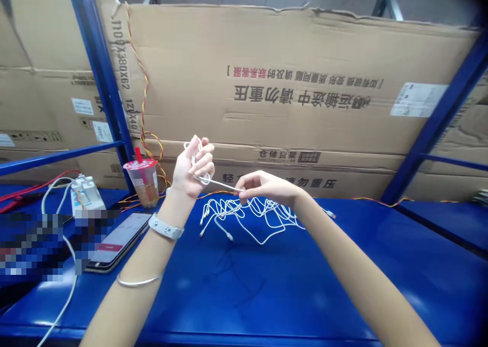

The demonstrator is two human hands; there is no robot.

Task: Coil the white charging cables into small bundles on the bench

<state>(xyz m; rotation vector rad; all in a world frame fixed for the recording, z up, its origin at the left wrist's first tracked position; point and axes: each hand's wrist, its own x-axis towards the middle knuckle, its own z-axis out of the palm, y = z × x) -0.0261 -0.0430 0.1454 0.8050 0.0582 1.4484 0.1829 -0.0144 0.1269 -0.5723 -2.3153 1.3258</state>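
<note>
1. Head view, hands. The left hand (192, 169) is raised above the blue metal table top (267, 286), with its fingers curled shut around several loops of thin white cable (244, 211). The right hand (263, 187) sits lower and just to the right, with thumb and fingertips closed in a pinch on a single strand of the same cable.
2. Head view, cable. A short taut length runs from the left palm down to the right-hand pinch. The rest hangs from and lies below the right hand as a loose tangle on the table top, with its plug ends pointing left, between the two forearms.
3. Head view, wrists. A white strap watch (165, 226) and a thin silver bangle (137, 282) sit on the left forearm.
4. Head view, surroundings. A clear plastic drink cup with a red lid and straw (143, 182) stands left of the left hand, well apart from the cable. Nearer the camera lies a flat dark smartphone (120, 240), and beyond it a white power strip (86, 192). Large brown cardboard cartons (305, 83) fill the background behind a blue steel rack upright (101, 72), down which a twisted red-and-yellow wire (143, 83) hangs.
</note>
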